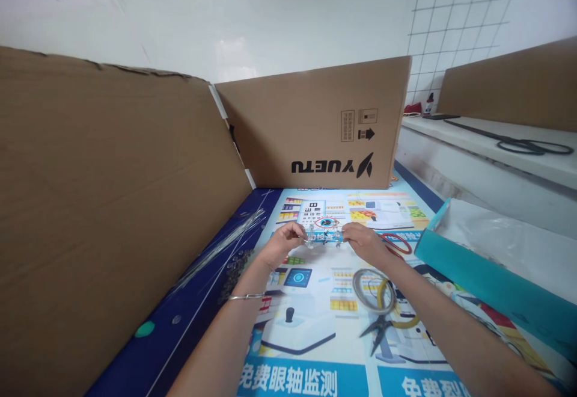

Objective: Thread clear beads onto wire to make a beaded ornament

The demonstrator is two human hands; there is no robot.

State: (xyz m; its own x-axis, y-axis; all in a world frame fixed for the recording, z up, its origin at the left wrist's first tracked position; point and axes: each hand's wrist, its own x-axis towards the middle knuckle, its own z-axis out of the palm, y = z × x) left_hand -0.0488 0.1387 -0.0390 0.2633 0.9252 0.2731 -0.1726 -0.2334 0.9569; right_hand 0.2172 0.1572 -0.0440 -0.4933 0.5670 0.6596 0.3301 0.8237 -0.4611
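Observation:
My left hand [289, 242] and my right hand [359, 242] are raised over the printed table cover, a short gap apart, each with its fingers pinched together. A small clear beaded piece on thin wire [311, 237] spans the gap, one end in each hand; its finer shape is too small to make out. Below my right forearm lie yellow-handled pliers [382, 323], jaws apart, against a silvery ring-shaped roll [359, 292]. Red-handled scissors [401, 240] sit just beyond that forearm, partly hidden. Left of my left forearm is a pile of small clear beads [235, 273].
A bundle of thin pale strands [220, 246] lies along the dark blue left edge. Cardboard panels [311, 120] wall off the back and the left [103, 204]. At right stands a teal box [487, 280] with clear plastic. Large black scissors [518, 143] rest on a white ledge [478, 138].

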